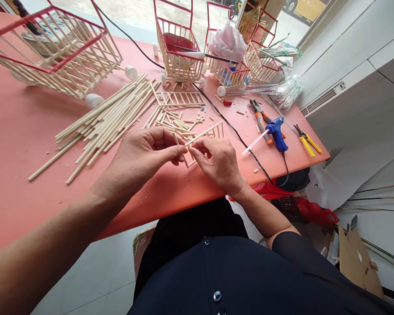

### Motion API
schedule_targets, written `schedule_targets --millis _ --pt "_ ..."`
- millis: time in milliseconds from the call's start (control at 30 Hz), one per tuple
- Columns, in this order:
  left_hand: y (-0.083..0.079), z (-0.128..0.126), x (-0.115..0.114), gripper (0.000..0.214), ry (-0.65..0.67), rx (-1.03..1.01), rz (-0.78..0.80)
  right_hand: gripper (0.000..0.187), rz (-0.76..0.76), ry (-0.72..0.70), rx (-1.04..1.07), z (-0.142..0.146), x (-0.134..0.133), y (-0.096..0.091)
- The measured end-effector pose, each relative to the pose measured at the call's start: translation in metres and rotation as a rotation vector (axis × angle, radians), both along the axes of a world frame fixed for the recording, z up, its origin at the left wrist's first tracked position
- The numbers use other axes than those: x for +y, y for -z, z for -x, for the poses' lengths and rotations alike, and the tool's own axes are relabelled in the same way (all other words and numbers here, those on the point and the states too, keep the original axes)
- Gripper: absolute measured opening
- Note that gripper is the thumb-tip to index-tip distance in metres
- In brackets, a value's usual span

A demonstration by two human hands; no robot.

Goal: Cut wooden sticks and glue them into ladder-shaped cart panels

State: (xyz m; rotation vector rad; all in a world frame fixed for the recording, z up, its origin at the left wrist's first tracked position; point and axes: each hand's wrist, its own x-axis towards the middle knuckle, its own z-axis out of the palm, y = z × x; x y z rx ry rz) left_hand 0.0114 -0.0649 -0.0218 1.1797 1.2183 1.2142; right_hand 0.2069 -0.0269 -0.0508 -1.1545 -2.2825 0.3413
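Observation:
Near the table's front edge, my left hand [144, 151] pinches a short wooden stick between thumb and fingers. Close beside it, my right hand [218, 162] has thumb and fingers closed on a small wooden stick frame [203, 133], made of a long stick with short crosspieces. The fingertips almost meet and hide the joint, so I cannot tell whether the short stick touches the frame. Just beyond the hands is a heap of short cut sticks [180, 124], with a ladder-like stick panel [180, 99] behind. Long sticks [118, 109] lie piled to the left.
A blue glue gun [276, 131] lies right of my hands, by orange-handled pliers [259, 116] and yellow-handled pliers [307, 141]. A black cable [231, 127] crosses the table. Wheeled stick carts with red rims stand behind, including a large cart [82, 65] at left.

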Motion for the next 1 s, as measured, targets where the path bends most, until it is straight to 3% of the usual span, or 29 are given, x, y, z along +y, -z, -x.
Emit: schedule_targets --millis 100,233,300,400,467,567,833,1000 --pt "0.001 0.003 0.003 0.01 -0.011 -0.023 0.042 0.033 -0.012 0.011 0.165 -0.013 0.004 -0.008" --pt "0.001 0.01 0.01 0.015 -0.006 -0.06 0.12 0.046 -0.014 0.161 0.405 -0.043 0.028 -0.015" --pt "0.002 0.014 0.014 0.018 -0.007 -0.071 0.141 0.062 0.082 0.19 0.461 -0.056 0.043 -0.014" --pt "0.005 0.02 0.017 0.02 -0.021 -0.061 0.17 0.073 0.344 0.111 0.479 -0.065 0.056 -0.008" --pt "0.007 0.022 0.019 0.023 -0.03 -0.056 0.176 0.074 0.486 0.057 0.501 -0.064 0.056 -0.006" --pt "0.01 0.022 0.02 0.028 -0.031 -0.065 0.178 0.07 0.581 0.028 0.57 -0.058 0.05 -0.007" --pt "0.01 0.012 0.015 0.041 -0.058 -0.106 0.19 0.067 0.609 0.055 0.705 -0.057 0.048 -0.005" --pt "0.008 0.008 0.009 0.042 -0.013 0.021 0.214 0.065 0.571 0.072 0.768 -0.058 0.047 -0.002"
